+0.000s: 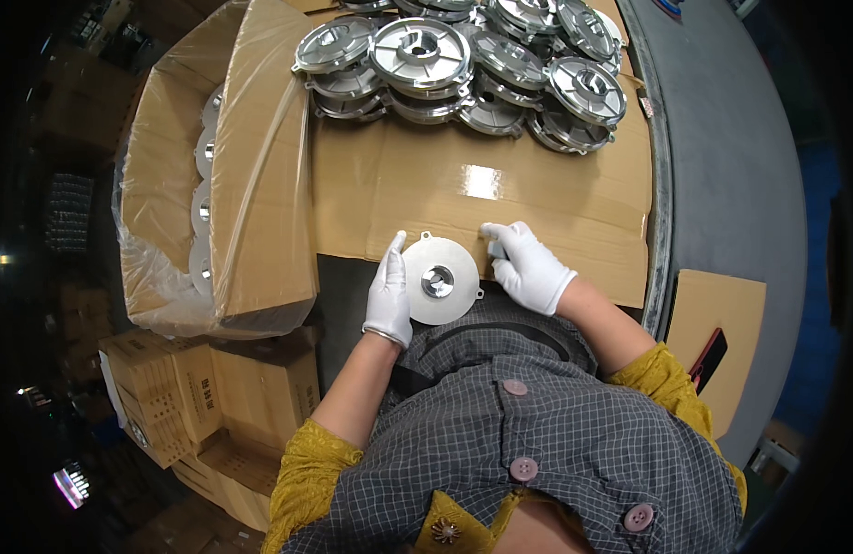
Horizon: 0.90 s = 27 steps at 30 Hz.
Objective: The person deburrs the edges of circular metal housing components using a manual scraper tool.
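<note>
A round silver metal cover [440, 279] with a central hub lies flat in front of me at the near edge of a cardboard sheet [537, 194]. My left hand [390, 291], in a white glove, grips its left rim. My right hand [526, 266], also gloved, rests just right of the disc, fingers pinching a small pale piece against the cardboard at the disc's upper right edge. Whether that hand touches the disc is unclear.
A heap of several similar metal covers [463, 65] is stacked at the far side of the cardboard. An open carton [182, 185] lined with plastic holds more discs on the left. Closed boxes [182, 392] stand below it. A grey table [731, 166] curves to the right.
</note>
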Motion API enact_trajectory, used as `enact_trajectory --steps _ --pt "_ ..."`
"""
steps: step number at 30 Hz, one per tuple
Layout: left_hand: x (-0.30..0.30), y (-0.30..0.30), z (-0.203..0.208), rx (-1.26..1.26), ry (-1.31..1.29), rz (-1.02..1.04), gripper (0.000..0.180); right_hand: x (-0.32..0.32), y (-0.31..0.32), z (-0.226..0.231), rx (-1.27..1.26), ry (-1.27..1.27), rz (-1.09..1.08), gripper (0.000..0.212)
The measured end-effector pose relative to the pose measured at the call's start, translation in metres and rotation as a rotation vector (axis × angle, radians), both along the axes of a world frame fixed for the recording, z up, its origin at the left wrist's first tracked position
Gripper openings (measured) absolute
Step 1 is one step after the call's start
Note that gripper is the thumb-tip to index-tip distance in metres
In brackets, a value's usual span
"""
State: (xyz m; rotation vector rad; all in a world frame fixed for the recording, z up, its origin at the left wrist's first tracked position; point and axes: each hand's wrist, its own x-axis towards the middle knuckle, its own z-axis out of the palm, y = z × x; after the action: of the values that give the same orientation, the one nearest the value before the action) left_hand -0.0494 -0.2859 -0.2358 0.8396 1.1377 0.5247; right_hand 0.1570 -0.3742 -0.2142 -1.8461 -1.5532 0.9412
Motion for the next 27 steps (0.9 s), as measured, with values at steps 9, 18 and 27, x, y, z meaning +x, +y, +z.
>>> enact_trajectory --steps 9,18,27 --pt "-0.003 0.003 -0.017 0.017 -0.053 -0.004 0.049 -0.020 -0.004 -0.001 0.164 -0.088 0.112 0.043" --pt "-0.001 0.005 -0.020 0.070 -0.002 -0.029 0.047 -0.032 0.019 -0.013 0.186 -0.429 0.103 0.033" --pt "-0.001 0.003 -0.023 0.099 0.004 -0.021 0.046 -0.030 0.016 -0.004 0.150 -0.532 0.173 0.031"
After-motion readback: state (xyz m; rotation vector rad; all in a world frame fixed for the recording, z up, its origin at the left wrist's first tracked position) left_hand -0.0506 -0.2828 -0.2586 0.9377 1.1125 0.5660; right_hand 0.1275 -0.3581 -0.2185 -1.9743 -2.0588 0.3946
